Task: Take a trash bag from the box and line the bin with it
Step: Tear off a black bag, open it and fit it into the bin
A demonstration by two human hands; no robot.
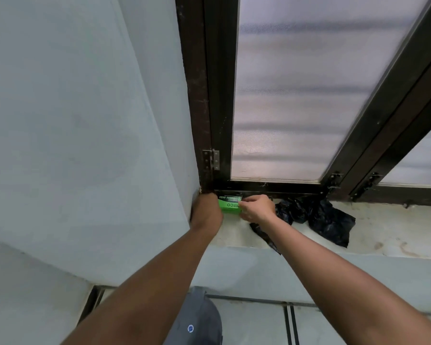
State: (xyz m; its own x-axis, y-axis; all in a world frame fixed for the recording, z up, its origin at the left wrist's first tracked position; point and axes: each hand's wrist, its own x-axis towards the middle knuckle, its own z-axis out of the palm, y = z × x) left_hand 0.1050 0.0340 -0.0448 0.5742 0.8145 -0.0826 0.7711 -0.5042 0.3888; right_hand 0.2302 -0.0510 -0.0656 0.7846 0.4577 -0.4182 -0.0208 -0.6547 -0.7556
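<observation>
We see the box [229, 204], small, bright green with a dark printed band, lying flat in the left corner of the window sill [393, 235], against the dark frame. Its lettering reads upside down to us. Both hands cover its ends. To its right on the same sill lies a black trash bag [326, 220], crumpled and loose, 1 strip of it trailing over the sill's front edge.

Soft window daylight, wide-angle edge distortion
</observation>
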